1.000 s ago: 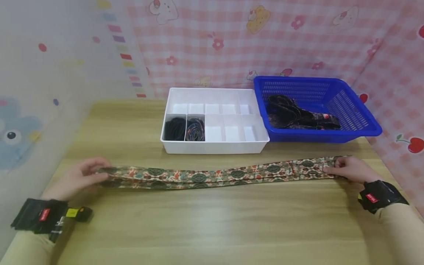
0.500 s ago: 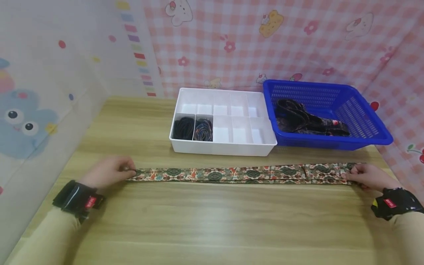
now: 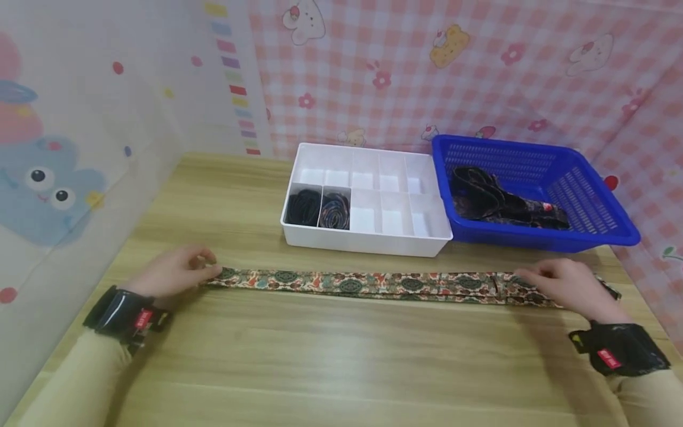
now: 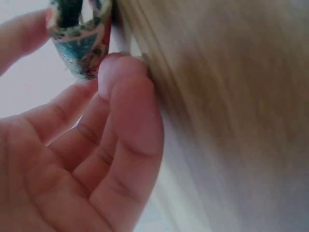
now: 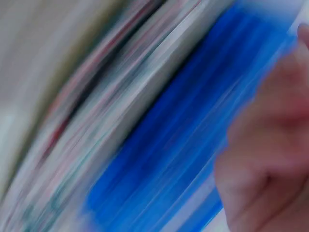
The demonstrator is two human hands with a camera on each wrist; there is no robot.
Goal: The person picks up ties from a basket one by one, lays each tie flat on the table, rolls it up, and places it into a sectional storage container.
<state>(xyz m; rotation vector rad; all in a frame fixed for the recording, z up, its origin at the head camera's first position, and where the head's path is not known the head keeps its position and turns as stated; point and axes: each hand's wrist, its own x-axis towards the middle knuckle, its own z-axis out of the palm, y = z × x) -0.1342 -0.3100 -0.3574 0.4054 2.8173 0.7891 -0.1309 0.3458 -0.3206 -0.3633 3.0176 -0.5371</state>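
Observation:
A long, narrow patterned necktie (image 3: 349, 283), green, red and cream, lies stretched across the table in the head view, a narrow loop crossing it near the right. My left hand (image 3: 176, 271) pinches its left end. In the left wrist view, the folded tip of the necktie (image 4: 79, 46) shows between the thumb and fingers of my left hand (image 4: 111, 140). My right hand (image 3: 571, 287) is over the right part of the necktie, whose end sticks out beyond it. The right wrist view is blurred; there my right hand (image 5: 270, 154) appears apart from the fabric, its fingers loosely bent.
Behind the necktie stands a white divided box (image 3: 368, 242), with a black roll (image 3: 304, 207) and a dark patterned roll (image 3: 335, 212) in two front-left compartments. A blue basket (image 3: 544, 237) beside it contains dark folded fabric (image 3: 501, 201). Patterned walls border the table.
My left hand took hold of the necktie's left end, and the strip now lies flatter and narrower. My right hand let go of the right end and moved left along it.

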